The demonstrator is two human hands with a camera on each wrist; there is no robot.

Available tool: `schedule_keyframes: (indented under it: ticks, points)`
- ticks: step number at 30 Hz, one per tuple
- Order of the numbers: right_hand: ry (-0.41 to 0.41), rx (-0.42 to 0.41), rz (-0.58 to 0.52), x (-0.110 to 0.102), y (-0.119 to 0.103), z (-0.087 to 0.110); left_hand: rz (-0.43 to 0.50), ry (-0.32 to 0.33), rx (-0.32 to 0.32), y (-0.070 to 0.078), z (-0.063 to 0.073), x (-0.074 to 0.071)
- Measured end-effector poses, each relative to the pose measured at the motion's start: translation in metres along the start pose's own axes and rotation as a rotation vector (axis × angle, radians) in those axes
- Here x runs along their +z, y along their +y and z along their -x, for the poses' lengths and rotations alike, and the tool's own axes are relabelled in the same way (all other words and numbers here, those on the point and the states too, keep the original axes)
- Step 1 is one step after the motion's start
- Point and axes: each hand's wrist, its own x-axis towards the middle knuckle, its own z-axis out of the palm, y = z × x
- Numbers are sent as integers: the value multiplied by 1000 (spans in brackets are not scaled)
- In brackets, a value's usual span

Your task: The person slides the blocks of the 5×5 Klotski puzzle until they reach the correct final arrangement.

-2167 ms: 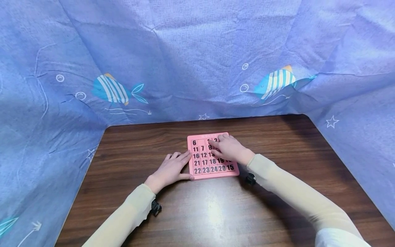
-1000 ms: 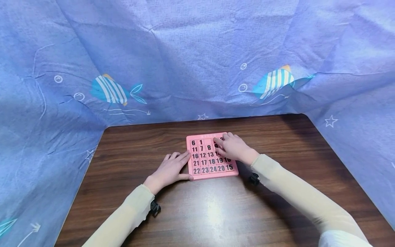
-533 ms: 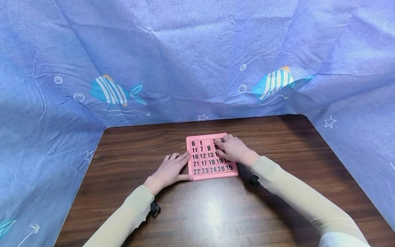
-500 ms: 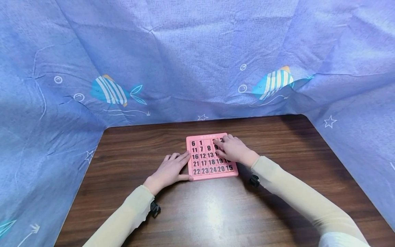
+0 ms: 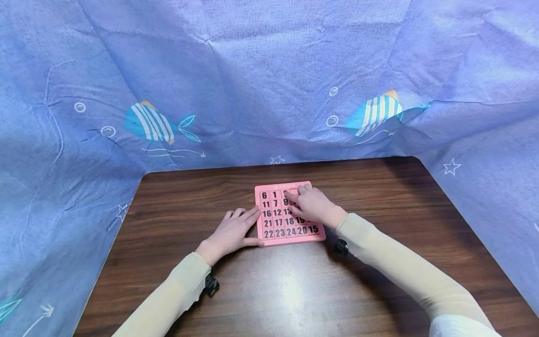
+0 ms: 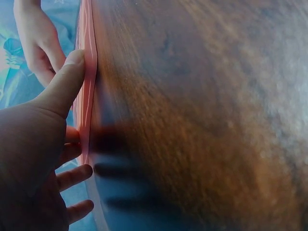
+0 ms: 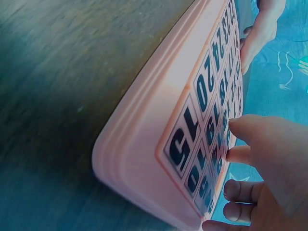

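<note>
Your left hand [image 5: 229,235], fingers spread, touches the square pink plastic board [image 5: 293,240]. Your right hand [image 5: 315,204], fingers parted, touches its numbers.

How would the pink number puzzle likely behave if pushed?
The pink number puzzle would probably stay stiff, its edges looking straight. Lying flat and low, it seems unlikely to tip or roll. It may slide, since the table looks glossy.

both sleeves [image 5: 400,264] were cream, with white cloth [image 5: 461,326] at four o'clock; a black wrist device [image 5: 211,284] sat at seven.
</note>
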Motion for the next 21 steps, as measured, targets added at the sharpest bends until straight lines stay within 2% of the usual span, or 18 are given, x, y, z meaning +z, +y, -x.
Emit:
schedule_keyframes:
  ticks: [5, 9, 21]
  points:
    - [3, -13, 17, 0, -3, -4, 9, -12, -3, 0, 0, -1]
    - [-37, 7, -16, -2, 0, -4, 9, -18, -5, -1, -1, 1]
    - [-43, 72, -82, -6, 25, 17, 13, -20, -12, -1, -1, 1]
